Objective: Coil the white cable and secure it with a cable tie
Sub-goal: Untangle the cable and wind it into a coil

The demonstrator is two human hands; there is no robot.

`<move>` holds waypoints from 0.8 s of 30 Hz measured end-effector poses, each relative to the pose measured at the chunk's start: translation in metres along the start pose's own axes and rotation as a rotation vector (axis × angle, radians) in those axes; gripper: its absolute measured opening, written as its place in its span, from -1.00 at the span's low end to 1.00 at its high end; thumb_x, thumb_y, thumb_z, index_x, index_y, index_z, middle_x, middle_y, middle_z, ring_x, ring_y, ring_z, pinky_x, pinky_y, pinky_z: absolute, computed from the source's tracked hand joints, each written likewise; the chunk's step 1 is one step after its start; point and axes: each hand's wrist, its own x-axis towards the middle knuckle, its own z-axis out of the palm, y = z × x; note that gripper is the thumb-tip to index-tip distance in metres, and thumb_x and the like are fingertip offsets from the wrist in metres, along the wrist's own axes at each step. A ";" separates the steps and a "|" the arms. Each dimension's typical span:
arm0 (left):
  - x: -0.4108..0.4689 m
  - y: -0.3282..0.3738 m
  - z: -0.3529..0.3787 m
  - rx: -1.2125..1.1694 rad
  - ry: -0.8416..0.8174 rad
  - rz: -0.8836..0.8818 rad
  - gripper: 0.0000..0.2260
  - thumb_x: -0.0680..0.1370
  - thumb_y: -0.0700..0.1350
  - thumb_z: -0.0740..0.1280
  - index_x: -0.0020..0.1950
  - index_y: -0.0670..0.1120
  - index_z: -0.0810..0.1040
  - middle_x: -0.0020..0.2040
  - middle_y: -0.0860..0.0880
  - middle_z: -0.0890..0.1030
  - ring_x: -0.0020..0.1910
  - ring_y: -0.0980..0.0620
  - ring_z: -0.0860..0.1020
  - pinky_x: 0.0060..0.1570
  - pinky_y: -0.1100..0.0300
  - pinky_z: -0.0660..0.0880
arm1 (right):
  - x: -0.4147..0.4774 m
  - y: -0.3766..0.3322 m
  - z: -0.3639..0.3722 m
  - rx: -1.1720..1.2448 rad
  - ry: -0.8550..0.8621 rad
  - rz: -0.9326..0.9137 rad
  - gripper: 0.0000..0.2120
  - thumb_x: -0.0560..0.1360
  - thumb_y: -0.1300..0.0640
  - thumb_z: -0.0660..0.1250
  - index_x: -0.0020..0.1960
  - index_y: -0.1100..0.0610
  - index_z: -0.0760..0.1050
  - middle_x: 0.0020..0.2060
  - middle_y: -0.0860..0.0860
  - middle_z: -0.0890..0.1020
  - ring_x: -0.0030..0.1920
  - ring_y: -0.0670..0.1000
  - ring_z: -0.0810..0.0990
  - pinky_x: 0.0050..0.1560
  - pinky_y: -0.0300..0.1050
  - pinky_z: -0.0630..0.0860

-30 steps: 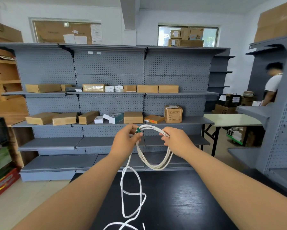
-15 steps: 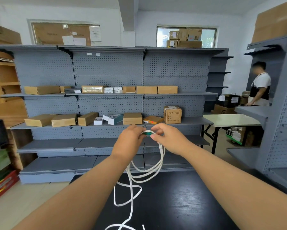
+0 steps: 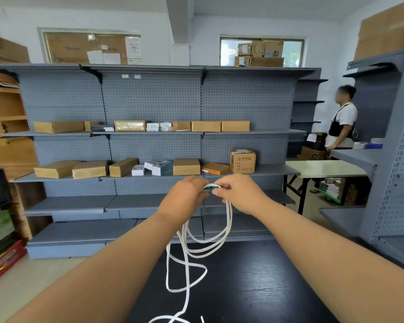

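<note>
Holding the white cable (image 3: 205, 243) up over the far edge of the black worktop (image 3: 254, 283), left hand (image 3: 184, 199) and right hand (image 3: 240, 194) meeting fingertip to fingertip. Pinching the top of the coil, both sets of fingers closed on it around a small green piece (image 3: 211, 188). Hanging in several loops below, loose end trailing down across the worktop toward its near edge.

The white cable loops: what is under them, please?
Under the hanging white cable loops lies the black table, where loose cable trails. Both hands' grip, left hand and right hand, covers the loops' top.
</note>
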 end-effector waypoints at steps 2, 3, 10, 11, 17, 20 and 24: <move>-0.003 0.002 -0.001 -0.146 0.008 -0.111 -0.74 0.53 -0.12 0.33 0.22 -0.06 0.51 -0.01 -0.03 0.59 -0.01 0.00 0.53 -0.07 0.27 0.37 | 0.001 0.000 -0.001 0.021 0.008 0.014 -0.80 0.55 0.13 0.26 0.02 0.19 0.62 -0.10 0.17 0.68 -0.13 0.09 0.68 -0.02 -0.01 0.54; -0.006 0.002 -0.001 -0.220 -0.010 -0.174 -0.74 0.52 -0.12 0.34 0.21 -0.03 0.50 -0.06 0.00 0.59 -0.07 0.02 0.53 -0.12 0.28 0.36 | 0.001 0.001 -0.001 0.037 0.019 0.024 -0.80 0.56 0.14 0.26 0.04 0.20 0.61 -0.09 0.18 0.68 -0.13 0.09 0.69 -0.01 0.00 0.54; -0.019 -0.007 0.007 -0.702 -0.128 -0.400 -0.89 0.46 -0.16 0.42 -0.08 -0.03 0.52 -0.24 -0.05 0.61 -0.25 0.03 0.60 -0.07 0.15 0.55 | 0.001 0.010 -0.005 0.376 0.161 0.183 -0.78 0.54 0.23 0.30 0.15 0.18 0.60 -0.10 0.10 0.62 -0.25 0.03 0.63 -0.13 -0.09 0.59; -0.021 -0.008 0.006 -0.736 -0.143 -0.409 -0.90 0.46 -0.18 0.42 -0.08 -0.05 0.53 -0.25 -0.03 0.61 -0.26 0.05 0.59 -0.12 0.23 0.54 | 0.001 0.011 -0.005 0.414 0.175 0.195 -0.77 0.54 0.24 0.30 0.17 0.20 0.59 -0.09 0.08 0.60 -0.28 -0.01 0.60 -0.16 -0.11 0.58; -0.024 -0.018 -0.001 -0.790 -0.209 -0.433 -0.92 0.44 -0.20 0.44 -0.11 -0.08 0.59 -0.29 0.03 0.61 -0.30 0.12 0.57 -0.16 0.28 0.46 | 0.001 0.020 -0.006 0.555 0.274 0.289 -0.76 0.54 0.24 0.30 0.19 0.18 0.57 -0.16 -0.04 0.60 -0.23 0.02 0.62 -0.03 0.06 0.63; -0.020 -0.018 -0.006 -0.721 -0.184 -0.417 -0.95 0.46 -0.19 0.43 -0.14 -0.05 0.59 -0.28 0.02 0.59 -0.30 0.12 0.54 -0.19 0.31 0.46 | 0.001 0.025 -0.004 0.566 0.302 0.296 -0.77 0.54 0.23 0.29 0.17 0.17 0.58 -0.15 -0.03 0.60 -0.21 0.03 0.63 0.00 0.09 0.62; -0.009 -0.017 -0.016 -0.394 -0.135 -0.301 -1.00 0.49 -0.11 0.39 -0.12 -0.01 0.60 -0.29 0.08 0.57 -0.32 0.18 0.48 -0.25 0.31 0.39 | 0.001 0.028 -0.005 0.420 0.292 0.269 -0.80 0.54 0.18 0.30 0.12 0.18 0.60 -0.17 0.00 0.61 -0.13 0.04 0.65 0.04 0.03 0.59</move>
